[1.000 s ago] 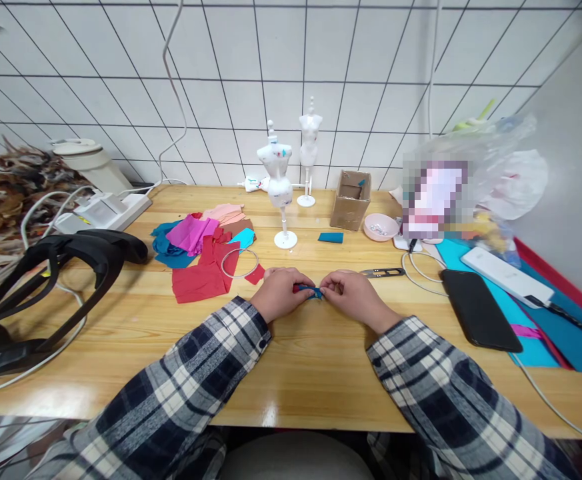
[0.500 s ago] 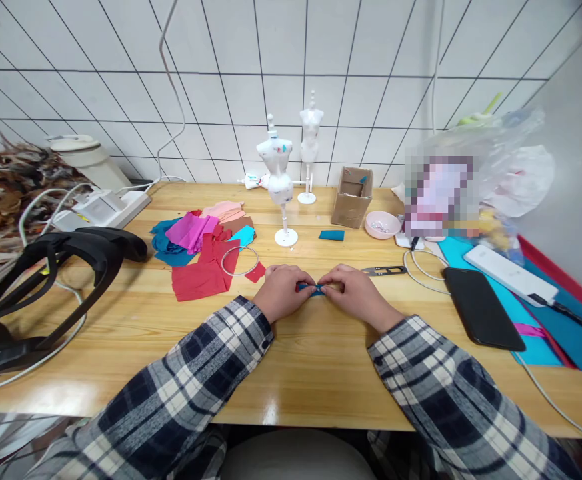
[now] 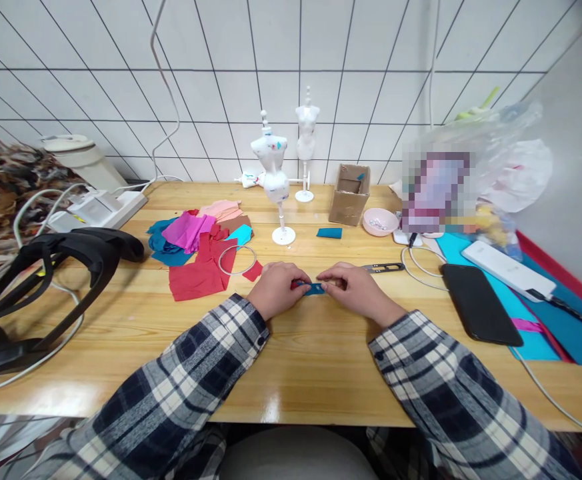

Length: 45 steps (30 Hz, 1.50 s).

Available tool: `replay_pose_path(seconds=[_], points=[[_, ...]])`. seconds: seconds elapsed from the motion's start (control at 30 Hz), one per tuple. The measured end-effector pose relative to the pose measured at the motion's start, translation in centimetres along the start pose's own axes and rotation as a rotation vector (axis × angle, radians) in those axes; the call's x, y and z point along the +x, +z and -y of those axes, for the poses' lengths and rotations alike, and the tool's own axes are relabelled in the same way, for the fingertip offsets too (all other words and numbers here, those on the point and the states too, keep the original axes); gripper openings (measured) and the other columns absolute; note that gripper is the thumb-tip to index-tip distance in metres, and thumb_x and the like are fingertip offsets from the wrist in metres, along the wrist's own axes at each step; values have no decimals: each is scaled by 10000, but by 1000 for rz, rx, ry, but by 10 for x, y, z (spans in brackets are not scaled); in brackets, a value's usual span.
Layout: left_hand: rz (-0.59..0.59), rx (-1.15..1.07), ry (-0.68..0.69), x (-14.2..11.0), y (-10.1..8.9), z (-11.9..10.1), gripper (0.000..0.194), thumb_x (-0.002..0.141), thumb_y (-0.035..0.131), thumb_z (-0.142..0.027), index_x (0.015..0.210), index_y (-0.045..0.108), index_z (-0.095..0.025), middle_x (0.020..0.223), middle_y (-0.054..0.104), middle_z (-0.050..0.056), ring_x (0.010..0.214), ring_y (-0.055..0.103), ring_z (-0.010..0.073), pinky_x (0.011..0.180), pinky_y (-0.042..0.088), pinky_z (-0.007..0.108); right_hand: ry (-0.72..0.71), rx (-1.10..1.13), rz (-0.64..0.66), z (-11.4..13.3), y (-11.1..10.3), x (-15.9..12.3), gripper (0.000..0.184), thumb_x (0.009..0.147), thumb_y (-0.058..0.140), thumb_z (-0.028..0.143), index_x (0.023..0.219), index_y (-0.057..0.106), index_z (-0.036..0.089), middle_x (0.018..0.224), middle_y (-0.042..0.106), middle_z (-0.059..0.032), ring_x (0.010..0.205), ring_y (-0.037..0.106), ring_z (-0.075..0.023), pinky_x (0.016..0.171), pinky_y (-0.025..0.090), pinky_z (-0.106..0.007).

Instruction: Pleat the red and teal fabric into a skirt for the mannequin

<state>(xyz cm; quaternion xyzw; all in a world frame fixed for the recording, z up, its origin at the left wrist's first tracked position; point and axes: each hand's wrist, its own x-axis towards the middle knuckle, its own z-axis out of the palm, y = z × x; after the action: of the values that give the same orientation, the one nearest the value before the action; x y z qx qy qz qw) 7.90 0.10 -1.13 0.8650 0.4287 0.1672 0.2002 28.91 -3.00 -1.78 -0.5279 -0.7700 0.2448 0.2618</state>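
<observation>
Between my two hands, low over the wooden table, is a small piece of blue fabric (image 3: 315,289) with a bit of red at its left end. My left hand (image 3: 279,288) pinches its left end between thumb and fingers. The thumb and fingertips of my right hand (image 3: 353,290) close on its right end. Behind my right hand lies a pair of thread snips (image 3: 389,267). A small red fabric scrap (image 3: 253,270) and a metal hoop (image 3: 223,264) lie left of my left hand. Another blue fabric piece (image 3: 329,233) rests farther back.
Two white mini dress forms (image 3: 277,183) stand at the back, beside a cardboard box (image 3: 349,200) and a pink bowl (image 3: 381,222). Coloured fabric scraps (image 3: 198,277) lie left. A black phone (image 3: 478,303) and cables are right; a black headset (image 3: 61,287) sits far left.
The fingertips of my hands have moved slightly apart, so more of the blue fabric shows between them. The whole view has shifted a little.
</observation>
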Motion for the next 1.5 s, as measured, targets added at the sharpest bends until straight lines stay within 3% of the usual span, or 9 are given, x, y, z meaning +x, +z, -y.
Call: replay_pose_path(seconds=[0.17, 0.3, 0.5, 1.0, 1.17, 1.5], points=[[-3, 45, 31, 0, 0, -1, 134, 828, 641, -288, 898, 749, -250, 890, 726, 18, 871, 617, 193, 823, 416, 328, -34, -69, 10, 1, 1, 1, 141, 806, 667, 229, 929, 733, 209, 900, 667, -40, 822, 596, -164, 726, 449, -286], [10, 81, 66, 0, 0, -1, 139, 833, 643, -298, 917, 745, -255, 889, 720, 22, 887, 616, 199, 847, 404, 341, 8, -60, 27, 0, 1, 1, 69, 797, 667, 200, 843, 719, 204, 833, 641, -20, 745, 570, -141, 656, 419, -261], [-2, 106, 89, -1, 0, 1, 144, 840, 635, -300, 924, 741, -252, 890, 718, 21, 892, 614, 199, 869, 382, 359, -6, 0, 56, -4, -2, -1, 132, 793, 686, 227, 914, 738, 232, 837, 641, -8, 684, 539, -121, 618, 399, -248], [20, 175, 209, -4, -10, -6, 146, 811, 601, -197, 879, 720, -247, 855, 688, 8, 888, 582, 192, 949, 319, 410, -60, -52, 54, -1, -3, -1, 125, 785, 625, 123, 837, 701, 207, 813, 641, -7, 711, 564, -126, 645, 414, -246], [17, 181, 213, -5, -9, -6, 155, 809, 586, -183, 876, 713, -243, 855, 687, 8, 894, 586, 183, 994, 292, 424, -53, -35, 49, -2, -1, -2, 133, 782, 652, 162, 893, 705, 215, 842, 651, -10, 703, 564, -128, 640, 418, -250], [45, 207, 212, -7, -12, -9, 182, 818, 571, -181, 903, 716, -251, 885, 689, 18, 916, 580, 190, 1023, 275, 455, -86, -37, 47, 0, -3, -2, 122, 779, 640, 103, 815, 702, 201, 783, 638, 1, 682, 566, -117, 641, 413, -241]])
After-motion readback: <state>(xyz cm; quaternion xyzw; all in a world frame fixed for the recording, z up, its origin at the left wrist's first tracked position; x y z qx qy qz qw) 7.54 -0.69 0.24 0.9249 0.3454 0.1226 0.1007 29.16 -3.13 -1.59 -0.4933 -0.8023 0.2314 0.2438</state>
